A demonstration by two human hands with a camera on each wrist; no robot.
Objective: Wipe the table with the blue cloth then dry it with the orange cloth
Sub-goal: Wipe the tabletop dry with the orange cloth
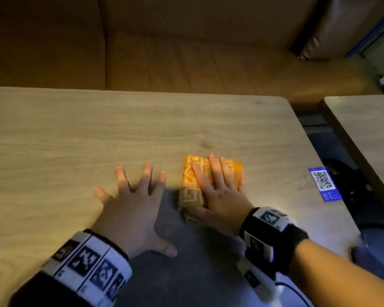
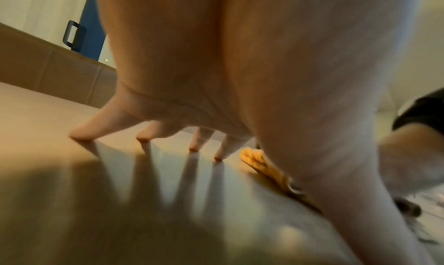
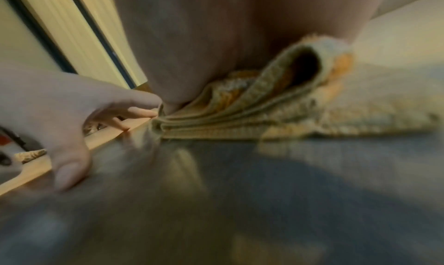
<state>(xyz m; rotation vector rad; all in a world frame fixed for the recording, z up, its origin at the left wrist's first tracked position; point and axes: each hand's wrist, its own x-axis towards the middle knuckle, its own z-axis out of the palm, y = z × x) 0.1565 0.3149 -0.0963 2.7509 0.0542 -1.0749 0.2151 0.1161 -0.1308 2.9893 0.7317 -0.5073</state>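
A folded orange patterned cloth (image 1: 190, 187) lies on the wooden table (image 1: 98, 129), right of centre. My right hand (image 1: 217, 191) presses flat on top of it with straight fingers, and the thumb lies along the cloth's near left edge. In the right wrist view the cloth's folded layers (image 3: 276, 102) show under the palm (image 3: 216, 31). My left hand (image 1: 133, 196) rests spread on the bare table just left of the cloth, fingertips (image 2: 79, 136) touching the wood, holding nothing. A blurred bluish shape (image 1: 361, 251) sits at the table's right front edge; I cannot tell what it is.
A blue QR sticker (image 1: 323, 183) is stuck near the table's right edge. A second table (image 1: 368, 129) stands to the right across a narrow gap. A brown bench seat (image 1: 186, 52) runs behind the far edge. Bare wood stretches to the left and far side.
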